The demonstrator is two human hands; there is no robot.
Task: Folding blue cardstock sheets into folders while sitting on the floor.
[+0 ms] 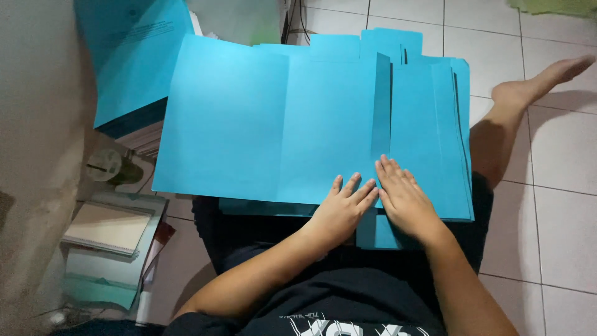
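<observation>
A large blue paper folder [249,124] lies spread open across my lap, on top of a stack of more blue sheets [451,137]. A narrow flap [380,106] stands up along the crease near its middle. My left hand [343,208] and my right hand [404,196] lie flat side by side at the near edge of the folder, fingers together, pressing the paper just below that flap. Neither hand grips anything.
Another pile of blue folders [134,56] sits at the upper left. A tape dispenser [106,165] and a tray holding a spiral notebook [106,233] are on the floor to the left. My bare leg [516,106] stretches over white tiles [553,186] on the right.
</observation>
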